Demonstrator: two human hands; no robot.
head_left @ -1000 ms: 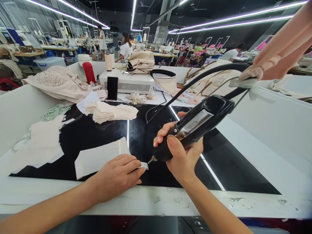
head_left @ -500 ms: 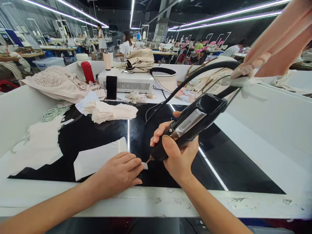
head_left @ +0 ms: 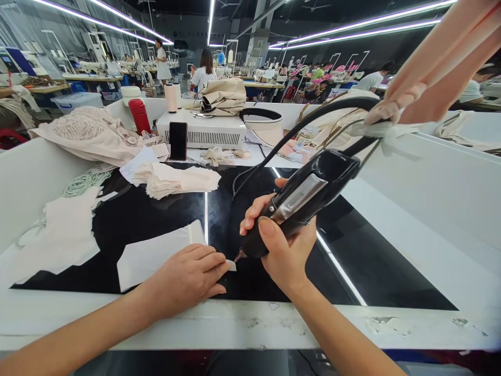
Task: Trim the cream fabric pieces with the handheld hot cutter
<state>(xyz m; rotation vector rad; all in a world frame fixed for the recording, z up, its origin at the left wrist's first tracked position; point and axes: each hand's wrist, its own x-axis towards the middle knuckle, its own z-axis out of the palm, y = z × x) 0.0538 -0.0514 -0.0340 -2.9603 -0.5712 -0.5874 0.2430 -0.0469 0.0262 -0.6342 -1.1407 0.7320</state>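
Note:
My right hand [head_left: 287,248] is wrapped round a black corded hand tool [head_left: 309,188] with a silver side plate, tilted so its narrow metal tip points down to the left. That tip meets, or nearly meets, the end of a small pale strip [head_left: 231,265] on the glossy black work surface [head_left: 242,287]. My left hand [head_left: 195,274] presses the strip down under closed fingers, its thumb lower and apart; most of the strip is hidden. Behind the left hand lies a flat white piece [head_left: 156,250] with a narrow cream band near its right end.
A stack of cream fabric pieces [head_left: 178,178] lies farther back. White fabric [head_left: 58,235] and green cord [head_left: 86,183] are at left. A phone [head_left: 178,141] leans on a white vented box [head_left: 215,132]. The tool's black cable [head_left: 297,128] arches up to hanging peach cloth [head_left: 442,68].
The view has shifted slightly, and both hands keep nearly the same pose. The visible strip end looks a little different in shape. A person in the background has turned their head.

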